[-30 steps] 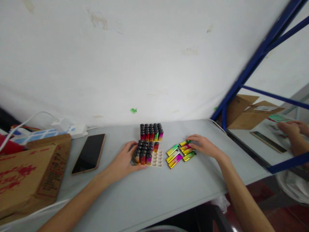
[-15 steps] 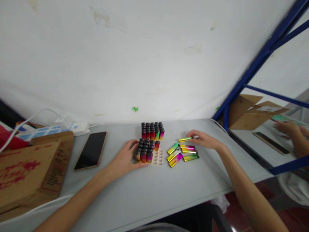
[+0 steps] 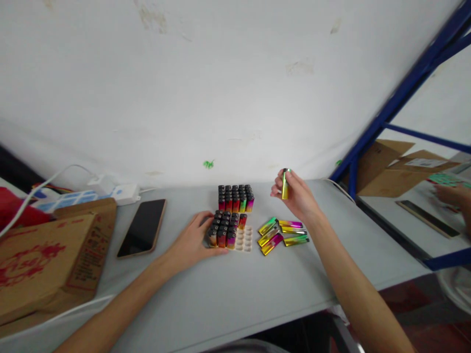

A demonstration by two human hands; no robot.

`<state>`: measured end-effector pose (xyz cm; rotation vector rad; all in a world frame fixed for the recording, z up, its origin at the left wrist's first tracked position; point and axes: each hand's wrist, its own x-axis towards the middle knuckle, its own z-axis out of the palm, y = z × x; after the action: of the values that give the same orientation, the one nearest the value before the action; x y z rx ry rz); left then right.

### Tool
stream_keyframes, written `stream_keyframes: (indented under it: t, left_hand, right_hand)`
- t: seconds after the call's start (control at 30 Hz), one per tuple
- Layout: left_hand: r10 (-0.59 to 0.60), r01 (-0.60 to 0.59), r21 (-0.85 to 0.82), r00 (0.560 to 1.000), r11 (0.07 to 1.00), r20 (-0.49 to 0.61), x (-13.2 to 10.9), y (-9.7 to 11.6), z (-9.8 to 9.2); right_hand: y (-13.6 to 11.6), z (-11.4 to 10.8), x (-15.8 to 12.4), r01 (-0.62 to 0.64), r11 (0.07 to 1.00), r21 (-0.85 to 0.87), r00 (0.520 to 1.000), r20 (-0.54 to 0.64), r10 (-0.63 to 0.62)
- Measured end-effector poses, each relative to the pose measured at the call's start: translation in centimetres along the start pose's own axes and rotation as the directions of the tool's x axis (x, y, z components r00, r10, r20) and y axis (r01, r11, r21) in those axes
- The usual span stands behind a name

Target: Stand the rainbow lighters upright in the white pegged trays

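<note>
My right hand holds a shiny yellow-green lighter upright above the table, its fingers closed on it. My left hand is wrapped round the left side of a white tray with round-edged slots. Several black-topped lighters stand in this tray, and its right-hand slots show bare. Behind it stands a full block of lighters, red, purple and green. Several loose metallic lighters lie in a pile to the right of the tray.
A black-screened phone lies left of my left hand. Further left are a cardboard box and a white power strip. A blue metal frame stands at the right; beyond it are an open carton and another person's hand.
My right hand has lifted a lighter off the table, turning it from lying flat to upright. My left hand stays at the tray. The view has shifted slightly.
</note>
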<state>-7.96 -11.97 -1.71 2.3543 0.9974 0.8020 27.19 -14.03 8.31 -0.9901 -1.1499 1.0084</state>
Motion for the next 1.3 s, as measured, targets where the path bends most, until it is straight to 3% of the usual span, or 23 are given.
stream_keyframes:
  t: [0.13, 0.3, 0.4, 0.5, 0.57, 0.77, 1.1, 1.3]
  left_hand:
    - [0.003, -0.003, 0.01, 1.0, 1.0, -0.027, 0.0, 0.3, 0.2]
    - [0.019, -0.017, 0.055, 0.999, 0.998, -0.036, -0.1, 0.6, 0.5]
    - [0.011, -0.011, 0.059, 1.0, 0.998, -0.014, -0.1, 0.8, 0.4]
    - [0.003, -0.003, 0.057, 1.0, 0.998, -0.005, -0.2, 0.9, 0.2]
    - [0.01, -0.01, 0.051, 1.0, 0.999, -0.006, -0.2, 0.9, 0.1]
    - [0.028, -0.027, 0.065, 1.0, 0.998, -0.011, -0.3, 0.3, 0.5]
    - [0.062, -0.061, 0.093, 0.998, 0.994, -0.002, -0.3, 0.4, 0.2]
    - [0.067, -0.065, 0.104, 0.998, 0.992, -0.009, -0.3, 0.3, 0.2]
  right_hand:
    - [1.8, 2.9, -1.6, -0.089, 0.992, -0.087, 0.974, 0.2, 0.104]
    - [4.1, 4.3, -3.4, -0.182, 0.954, -0.24, 0.873, 0.407, 0.268]
    - [4.8, 4.8, -3.9, -0.18, 0.946, -0.271, 0.887, 0.371, 0.275]
    - [5.0, 5.1, -3.9, -0.066, 0.942, -0.329, 0.96, 0.237, 0.15]
    - [5.1, 5.1, -3.9, 0.009, 0.926, -0.378, 0.984, 0.167, 0.059]
    - [5.9, 5.3, -4.8, 0.074, 0.87, -0.488, 0.997, 0.069, -0.046]
    - [6.3, 6.4, -5.3, 0.144, 0.837, -0.528, 0.989, 0.099, -0.107]
    - [5.0, 5.7, -5.4, 0.183, 0.827, -0.532, 0.981, 0.158, -0.115]
